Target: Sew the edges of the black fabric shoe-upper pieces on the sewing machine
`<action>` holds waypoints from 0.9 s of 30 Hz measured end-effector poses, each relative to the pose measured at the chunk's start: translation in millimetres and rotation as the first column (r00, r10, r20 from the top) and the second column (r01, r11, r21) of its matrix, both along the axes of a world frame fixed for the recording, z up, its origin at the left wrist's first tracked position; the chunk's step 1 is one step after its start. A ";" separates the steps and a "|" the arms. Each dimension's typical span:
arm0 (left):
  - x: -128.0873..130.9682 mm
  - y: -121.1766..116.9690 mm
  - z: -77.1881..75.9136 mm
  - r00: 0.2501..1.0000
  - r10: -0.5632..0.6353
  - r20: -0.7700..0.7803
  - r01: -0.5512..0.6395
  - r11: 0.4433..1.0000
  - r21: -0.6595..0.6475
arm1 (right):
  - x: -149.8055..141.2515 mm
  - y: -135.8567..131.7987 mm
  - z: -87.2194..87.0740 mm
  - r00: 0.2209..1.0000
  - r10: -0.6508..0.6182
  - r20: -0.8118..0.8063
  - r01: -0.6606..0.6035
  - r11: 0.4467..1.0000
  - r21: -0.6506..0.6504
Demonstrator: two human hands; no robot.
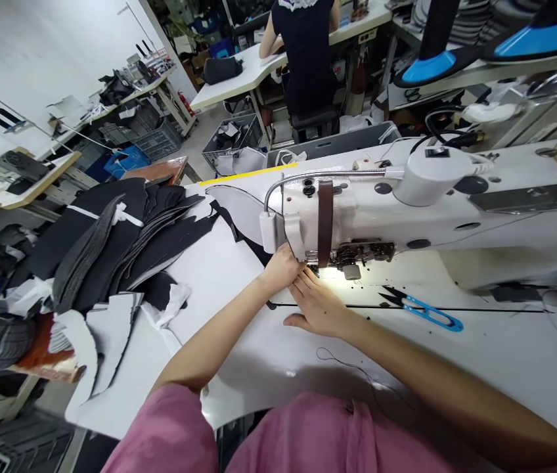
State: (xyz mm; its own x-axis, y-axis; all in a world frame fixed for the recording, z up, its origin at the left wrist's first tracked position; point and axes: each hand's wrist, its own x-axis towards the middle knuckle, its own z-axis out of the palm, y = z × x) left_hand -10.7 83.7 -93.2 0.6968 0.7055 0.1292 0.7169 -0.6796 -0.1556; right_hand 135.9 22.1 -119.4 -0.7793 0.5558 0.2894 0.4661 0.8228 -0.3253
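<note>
A white sewing machine (pixel 406 203) stands on the white table (pixel 239 355). My left hand (pixel 282 266) reaches to the needle area at the machine's head; its fingers are hidden behind the machine. My right hand (pixel 318 303) lies flat on the table just below the needle, fingers stretched toward the lit plate. A brown strap (pixel 325 220) hangs over the machine's head. A black fabric piece (pixel 246 240) lies behind the left hand, running under the machine.
Blue thread snips (pixel 423 309) lie right of my hands. Stacks of black and grey cut pieces (pixel 111 243) cover the table's left side. A loose thread (pixel 352 368) trails near the front edge. A person in dark clothes (pixel 305 52) sits at a far table.
</note>
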 end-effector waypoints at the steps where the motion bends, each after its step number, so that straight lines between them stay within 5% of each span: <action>1: -1.0 1.3 -0.9 1.000 0.000 0.004 0.000 1.000 0.001 | 0.2 0.5 0.2 1.000 -0.002 0.000 0.002 1.000 0.000; 7: 0.4 4.2 -4.5 0.999 -0.014 0.040 0.015 0.999 -0.039 | 1.4 2.8 6.4 1.000 -0.003 0.020 0.003 1.000 0.005; 11: -5.0 -14.4 12.1 0.994 -0.104 0.041 0.108 0.990 -0.088 | 3.9 -6.5 -1.8 1.000 0.001 0.006 -0.001 0.997 0.078; 13: -35.5 -24.4 27.3 0.995 -0.043 0.093 0.047 0.998 -0.033 | 6.7 -5.4 -13.1 0.998 0.009 -0.061 0.002 0.983 0.186; 15: -92.9 -45.3 45.3 0.963 0.215 0.163 -0.225 0.973 0.044 | 7.1 0.4 -22.6 0.994 0.057 -0.090 -0.032 0.966 0.256; 17: -165.7 -85.4 62.9 0.774 0.586 0.239 -0.618 0.782 0.087 | 2.0 5.0 -23.1 0.986 0.118 -0.122 -0.080 0.957 0.277; 19: -236.6 -138.4 75.6 0.416 0.857 0.303 -0.908 0.409 0.089 | -12.0 6.5 -10.9 0.974 0.142 -0.178 -0.094 0.963 0.252; 21: -293.0 -189.4 78.1 0.075 0.949 0.306 -0.996 0.059 0.061 | -37.7 10.6 10.9 0.961 0.119 -0.249 -0.062 0.973 0.223; 22: -313.8 -210.4 74.9 -0.057 0.957 0.284 -0.997 -0.070 0.034 | -54.4 16.0 22.9 0.955 0.097 -0.279 -0.032 0.973 0.227; 24: -340.8 -240.4 61.3 -0.145 0.952 0.271 -0.988 -0.152 0.005 | -90.3 36.1 43.1 0.947 0.033 -0.318 0.051 0.967 0.251; 27: -356.4 -259.8 37.5 -0.108 0.927 0.359 -0.994 -0.107 -0.022 | -131.0 83.1 53.9 0.853 -0.297 -0.430 0.411 0.889 0.202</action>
State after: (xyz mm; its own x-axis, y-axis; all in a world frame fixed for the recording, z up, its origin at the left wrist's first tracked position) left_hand -367.1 -176.2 -55.7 -0.7739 0.5244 0.3550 0.5956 0.7932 0.1268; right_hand 4.9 105.2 -65.5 -0.3424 0.6244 0.7020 0.6308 0.7065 -0.3207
